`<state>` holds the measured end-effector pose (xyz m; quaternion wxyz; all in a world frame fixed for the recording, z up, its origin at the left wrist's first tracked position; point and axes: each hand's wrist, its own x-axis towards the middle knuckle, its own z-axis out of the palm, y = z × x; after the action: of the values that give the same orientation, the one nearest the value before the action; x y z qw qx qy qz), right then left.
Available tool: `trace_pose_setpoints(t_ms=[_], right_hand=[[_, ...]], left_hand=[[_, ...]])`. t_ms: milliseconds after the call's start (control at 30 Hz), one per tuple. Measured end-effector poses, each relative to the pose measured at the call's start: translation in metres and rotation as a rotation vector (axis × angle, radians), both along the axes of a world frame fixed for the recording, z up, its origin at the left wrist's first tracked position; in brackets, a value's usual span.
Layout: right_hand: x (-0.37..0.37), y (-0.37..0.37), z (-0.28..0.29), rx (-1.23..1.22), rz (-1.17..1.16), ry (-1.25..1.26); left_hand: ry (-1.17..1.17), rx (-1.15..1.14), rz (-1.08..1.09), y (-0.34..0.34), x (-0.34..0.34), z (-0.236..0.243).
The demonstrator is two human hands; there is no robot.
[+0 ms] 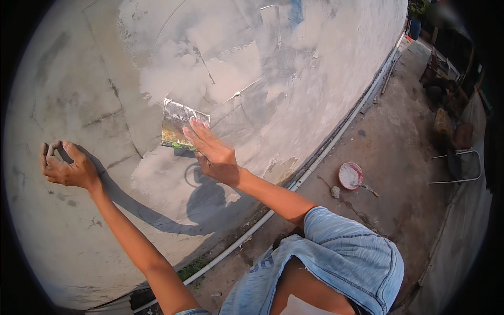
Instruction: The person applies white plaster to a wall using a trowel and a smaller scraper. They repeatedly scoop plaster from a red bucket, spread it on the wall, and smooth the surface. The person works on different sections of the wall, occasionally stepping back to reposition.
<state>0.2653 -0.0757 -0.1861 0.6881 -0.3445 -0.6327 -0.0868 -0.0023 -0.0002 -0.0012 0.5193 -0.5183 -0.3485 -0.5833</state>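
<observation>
My right hand point(218, 157) grips a wide putty knife point(176, 123), its fingers laid along the blade. The metal blade lies against the wall point(100, 63), is smeared with white filler and has a green strip along its lower edge. The handle is mostly hidden by the hand. To the left, my left hand point(71, 167) is raised close to the wall with loosely curled, grey-smudged fingers, and nothing shows in it. Pale filler patches point(226, 37) cover much of the wall's upper middle, with cracks and bare grey areas at the left.
A white pipe point(315, 160) runs along the wall's base. On the ground to the right stands a red-rimmed bowl point(350, 176) of white paste, with a smeared tool point(370, 190) resting at its edge. A stone point(335, 192) is beside it. A metal frame point(479, 165) stands farther right.
</observation>
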Motion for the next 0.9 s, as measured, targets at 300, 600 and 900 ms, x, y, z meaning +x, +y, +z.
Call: trace_pose_setpoints(t_ms=[300,600,900], right_hand=[[0.132,0.011,0.035,-0.394,-0.296,0.722],[0.02,0.011,-0.006,0.102,-0.048,-0.215],[0.125,0.025,-0.027,-0.096,-0.278,0.667]], left_hand=[[-0.008,0.007,-0.045,-0.001,0.002,0.002],[-0.015,-0.013,-0.026,0.003,0.005,-0.003],[0.001,0.004,-0.018,0.001,-0.002,0.003]])
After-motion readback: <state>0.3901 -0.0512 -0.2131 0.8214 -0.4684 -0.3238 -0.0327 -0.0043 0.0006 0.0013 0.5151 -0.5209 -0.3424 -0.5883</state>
